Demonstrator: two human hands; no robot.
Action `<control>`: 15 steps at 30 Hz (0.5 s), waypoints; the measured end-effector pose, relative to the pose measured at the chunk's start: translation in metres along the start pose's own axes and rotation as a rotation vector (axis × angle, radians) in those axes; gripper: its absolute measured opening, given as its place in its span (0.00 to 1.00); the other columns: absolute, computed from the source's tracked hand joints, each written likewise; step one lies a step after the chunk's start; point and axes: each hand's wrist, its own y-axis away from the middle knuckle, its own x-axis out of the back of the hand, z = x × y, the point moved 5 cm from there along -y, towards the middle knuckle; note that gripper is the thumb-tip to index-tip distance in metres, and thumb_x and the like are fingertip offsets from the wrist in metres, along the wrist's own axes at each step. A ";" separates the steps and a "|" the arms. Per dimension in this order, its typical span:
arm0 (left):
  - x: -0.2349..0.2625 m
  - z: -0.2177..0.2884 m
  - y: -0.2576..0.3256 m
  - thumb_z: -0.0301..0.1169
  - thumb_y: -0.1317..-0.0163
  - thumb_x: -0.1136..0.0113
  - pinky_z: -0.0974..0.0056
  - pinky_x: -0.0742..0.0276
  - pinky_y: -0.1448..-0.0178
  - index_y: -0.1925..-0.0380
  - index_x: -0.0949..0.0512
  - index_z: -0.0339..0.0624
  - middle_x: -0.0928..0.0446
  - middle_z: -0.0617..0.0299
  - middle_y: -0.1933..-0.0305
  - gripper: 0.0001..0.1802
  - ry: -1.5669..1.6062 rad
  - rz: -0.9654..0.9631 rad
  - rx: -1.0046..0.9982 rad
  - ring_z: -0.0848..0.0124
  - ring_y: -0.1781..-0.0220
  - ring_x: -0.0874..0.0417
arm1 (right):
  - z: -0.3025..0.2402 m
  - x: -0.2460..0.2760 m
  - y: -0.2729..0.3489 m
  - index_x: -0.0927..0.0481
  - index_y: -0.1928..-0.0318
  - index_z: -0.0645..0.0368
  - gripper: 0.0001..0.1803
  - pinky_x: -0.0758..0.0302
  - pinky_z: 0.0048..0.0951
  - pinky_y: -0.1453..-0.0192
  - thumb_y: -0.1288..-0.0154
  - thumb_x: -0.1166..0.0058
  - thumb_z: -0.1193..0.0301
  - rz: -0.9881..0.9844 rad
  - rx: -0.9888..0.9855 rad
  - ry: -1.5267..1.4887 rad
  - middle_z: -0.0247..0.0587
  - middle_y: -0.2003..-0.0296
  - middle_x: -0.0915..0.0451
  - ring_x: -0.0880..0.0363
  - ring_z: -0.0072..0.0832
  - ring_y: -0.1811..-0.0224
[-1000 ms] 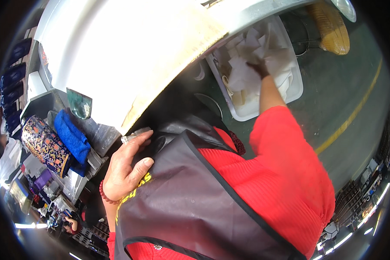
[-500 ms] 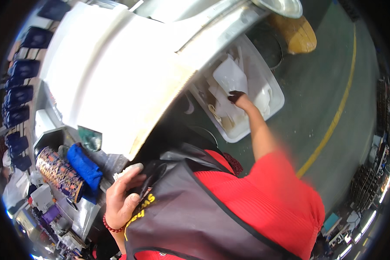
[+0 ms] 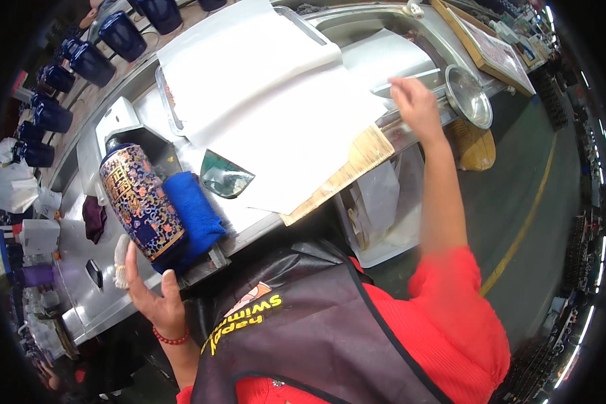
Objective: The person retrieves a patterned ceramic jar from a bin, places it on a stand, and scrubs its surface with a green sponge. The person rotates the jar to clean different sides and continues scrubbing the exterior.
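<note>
My left hand (image 3: 156, 303) is open at the front edge of the metal table, thumb and forefinger spread, with a pale cloth cover on one finger. Just beyond it, a dark blue vase with a multicoloured flower pattern (image 3: 141, 202) lies on its side, against a folded blue cloth (image 3: 192, 219). My right hand (image 3: 417, 108) is raised at the right side of the table, between white paper sheets (image 3: 269, 101) and a metal bowl (image 3: 469, 97). Its fingers are curled together; what they hold, if anything, is hidden. A dark green glossy shape (image 3: 225, 175) shows beside the paper.
A wooden board (image 3: 343, 176) sticks out from under the paper at the table's front edge. Below stands a white plastic bin (image 3: 390, 249) with white sheets inside. Several dark blue vases (image 3: 91, 62) line the far left. A framed panel (image 3: 488, 47) rests at the far right.
My right hand has left the sheet in the bin and risen above the table's right side. The view has shifted, showing more table. My left hand is now close to the patterned vase.
</note>
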 end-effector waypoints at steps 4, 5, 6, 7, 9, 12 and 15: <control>-0.013 -0.021 0.010 0.35 0.38 0.33 0.50 0.47 0.20 0.24 0.44 0.31 0.39 0.39 0.24 0.46 -0.049 -0.077 0.105 0.45 0.23 0.38 | 0.074 -0.055 -0.065 0.15 0.47 0.59 0.17 0.22 0.40 0.42 0.34 0.41 0.69 -0.315 -0.107 0.479 0.53 0.52 0.15 0.17 0.46 0.49; -0.017 -0.023 0.012 0.31 0.41 0.32 0.50 0.47 0.20 0.23 0.48 0.33 0.41 0.39 0.23 0.50 -0.020 -0.087 0.088 0.45 0.23 0.38 | 0.087 -0.069 -0.070 0.15 0.47 0.59 0.18 0.23 0.43 0.39 0.35 0.42 0.68 -0.485 -0.168 0.661 0.55 0.51 0.16 0.17 0.50 0.46; -0.019 -0.026 0.014 0.29 0.43 0.31 0.51 0.46 0.20 0.23 0.49 0.32 0.42 0.39 0.23 0.51 -0.010 -0.086 0.107 0.46 0.23 0.38 | 0.085 -0.078 -0.074 0.15 0.46 0.59 0.18 0.24 0.43 0.37 0.35 0.42 0.68 -0.493 -0.099 0.548 0.55 0.50 0.16 0.18 0.51 0.45; -0.020 -0.029 0.015 0.29 0.43 0.31 0.51 0.45 0.21 0.23 0.49 0.32 0.42 0.39 0.23 0.52 -0.012 -0.083 0.133 0.46 0.23 0.38 | 0.083 -0.085 -0.073 0.15 0.46 0.59 0.19 0.24 0.44 0.36 0.35 0.42 0.68 -0.551 -0.096 0.465 0.55 0.49 0.16 0.19 0.51 0.44; -0.022 -0.035 0.015 0.28 0.43 0.31 0.50 0.44 0.21 0.23 0.49 0.31 0.41 0.38 0.24 0.51 0.013 -0.076 0.162 0.45 0.24 0.37 | 0.068 -0.090 -0.070 0.15 0.45 0.60 0.20 0.25 0.43 0.35 0.36 0.43 0.69 -0.534 -0.043 0.355 0.55 0.46 0.17 0.20 0.52 0.42; -0.022 -0.037 0.011 0.30 0.41 0.31 0.49 0.43 0.22 0.23 0.49 0.30 0.40 0.37 0.25 0.50 0.004 -0.072 0.116 0.44 0.25 0.35 | 0.040 -0.073 -0.065 0.16 0.48 0.64 0.16 0.23 0.40 0.39 0.36 0.44 0.77 -0.424 -0.026 0.295 0.54 0.50 0.16 0.18 0.49 0.45; -0.023 -0.041 0.006 0.33 0.39 0.29 0.49 0.42 0.23 0.24 0.48 0.30 0.39 0.37 0.25 0.50 0.066 -0.058 0.110 0.44 0.26 0.34 | -0.010 -0.046 -0.062 0.17 0.49 0.64 0.14 0.23 0.40 0.42 0.36 0.44 0.79 -0.246 0.162 0.357 0.52 0.52 0.17 0.18 0.49 0.49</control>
